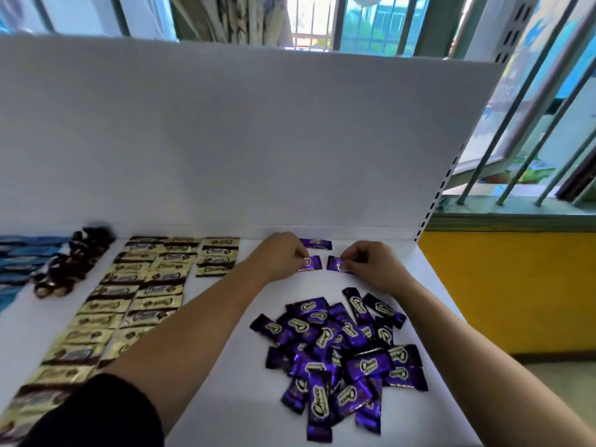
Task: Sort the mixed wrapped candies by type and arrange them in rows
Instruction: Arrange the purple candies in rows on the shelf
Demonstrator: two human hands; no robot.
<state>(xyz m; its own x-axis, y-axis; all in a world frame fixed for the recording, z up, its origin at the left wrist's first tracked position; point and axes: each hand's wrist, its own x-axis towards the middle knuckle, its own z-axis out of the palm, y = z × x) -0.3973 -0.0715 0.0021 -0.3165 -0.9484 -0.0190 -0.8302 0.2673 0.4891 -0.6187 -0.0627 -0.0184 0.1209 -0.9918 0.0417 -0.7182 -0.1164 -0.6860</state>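
Bright daylight enters from the barred window (371,27) at the back, where the panes are overexposed. The white desk (225,372) is evenly lit, with soft shadows only. The purple candies (342,356) glint. The gold candies (96,321) at its left edge are blurred; straight lines bend outward.

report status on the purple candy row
Left hand pinching left candy, right hand pinching right candy, side by side at the back. One laid candy behind them, purple pile unsorted. Nothing blocking the row.
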